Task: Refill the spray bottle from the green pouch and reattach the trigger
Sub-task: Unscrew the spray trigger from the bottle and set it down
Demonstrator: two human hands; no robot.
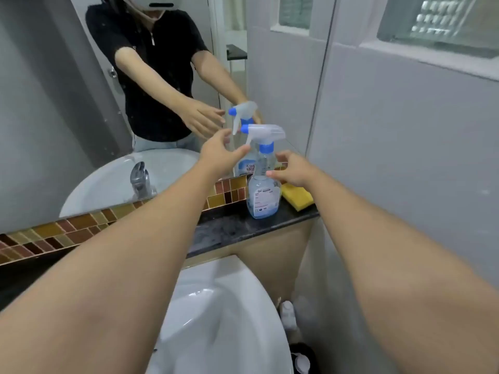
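A clear spray bottle (263,195) with pale blue liquid stands upright on the dark stone ledge (229,228) against the mirror. Its white trigger head (266,132) with a blue nozzle and blue collar sits on top. My left hand (220,155) reaches in from the left, fingers spread, just short of the trigger lever. My right hand (294,170) hovers at the bottle's right side, fingers loosely extended, close to its neck but not gripping it. No green pouch is in view.
A yellow sponge (297,197) lies on the ledge right of the bottle. A white basin (221,319) sits below, and the mirror (81,103) shows the faucet and a person in a black top. A grey wall closes the right side.
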